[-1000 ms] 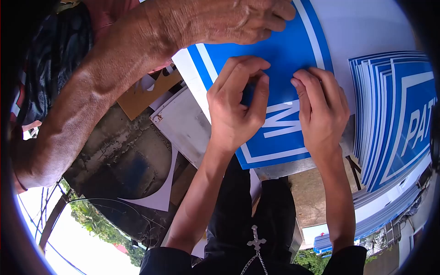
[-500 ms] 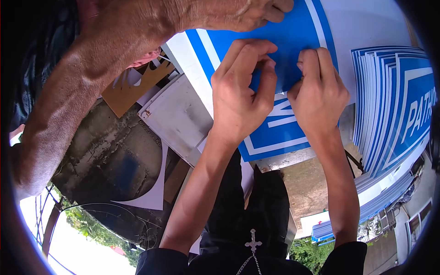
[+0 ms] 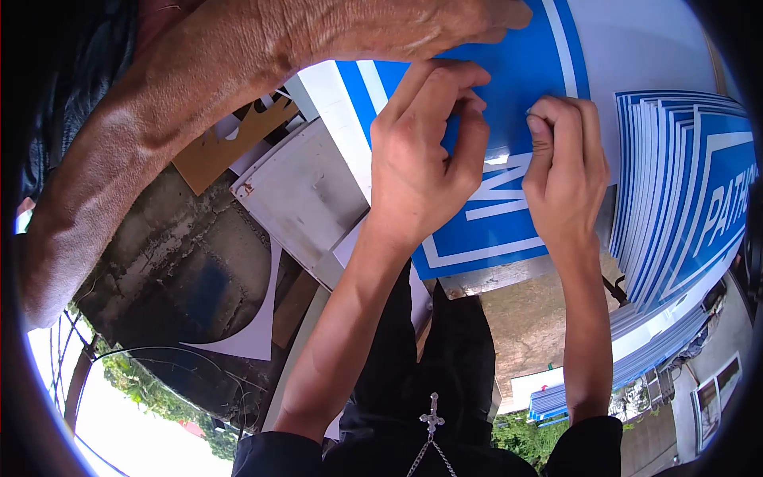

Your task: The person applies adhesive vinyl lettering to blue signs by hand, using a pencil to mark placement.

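A blue sign [image 3: 509,79] with a white border and white lettering [image 3: 501,187] lies flat beneath both my hands. My left hand [image 3: 429,147] is over its middle, fingers curled and thumb drawn toward the fingertips; whatever it pinches, if anything, is hidden. To the right, my right hand [image 3: 566,163] has thumb and forefinger pressed together just above the surface. What is between them is too small to name. Another person's hand [image 3: 469,24] reaches across the sign's far part, its fingertips partly cut off by the frame's top edge.
A tall stack of blue-and-white signs [image 3: 675,191] stands at the right, with further sheets [image 3: 628,374] below it. The other person's forearm [image 3: 151,143] crosses the upper left. Near it lie a brown cut-out board [image 3: 214,155] and a whitish panel [image 3: 306,191].
My right hand has shifted slightly right and away from my left, uncovering more white lettering. The other person's hand has slid to the right. My left hand has barely moved.
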Demonstrator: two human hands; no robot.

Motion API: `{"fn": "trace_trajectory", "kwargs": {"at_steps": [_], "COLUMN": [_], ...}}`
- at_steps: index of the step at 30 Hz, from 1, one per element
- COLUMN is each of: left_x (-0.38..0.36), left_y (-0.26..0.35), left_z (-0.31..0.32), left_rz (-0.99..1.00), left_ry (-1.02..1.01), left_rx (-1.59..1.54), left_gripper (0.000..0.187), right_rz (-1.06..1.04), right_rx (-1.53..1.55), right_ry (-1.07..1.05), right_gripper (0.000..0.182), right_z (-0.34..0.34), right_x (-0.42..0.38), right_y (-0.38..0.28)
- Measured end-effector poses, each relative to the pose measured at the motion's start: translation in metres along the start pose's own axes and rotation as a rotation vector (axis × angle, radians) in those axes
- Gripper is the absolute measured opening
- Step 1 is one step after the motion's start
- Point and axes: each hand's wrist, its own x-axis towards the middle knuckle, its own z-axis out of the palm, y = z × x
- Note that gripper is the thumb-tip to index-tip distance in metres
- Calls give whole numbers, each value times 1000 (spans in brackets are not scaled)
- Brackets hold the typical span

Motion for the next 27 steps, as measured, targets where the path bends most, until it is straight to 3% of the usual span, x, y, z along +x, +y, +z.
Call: {"fn": "trace_trajectory", "kwargs": {"at_steps": [9,15,27], "left_x": [1,2,2], "left_y": [2,3,4], "left_z": [2,3,4], "left_rz": [-1,19,25], "left_ry": [-2,-10,-27], "left_rx": [37,76,109], "left_gripper": [19,20,20], "right_rz": [-75,-67,-55], "right_rx": [84,-31,154], "right_ry": [31,26,-47], "right_gripper": [18,26,25], "right_z": [-3,2,-3], "right_x": [3,5,5], "right_y": [8,7,18]}}
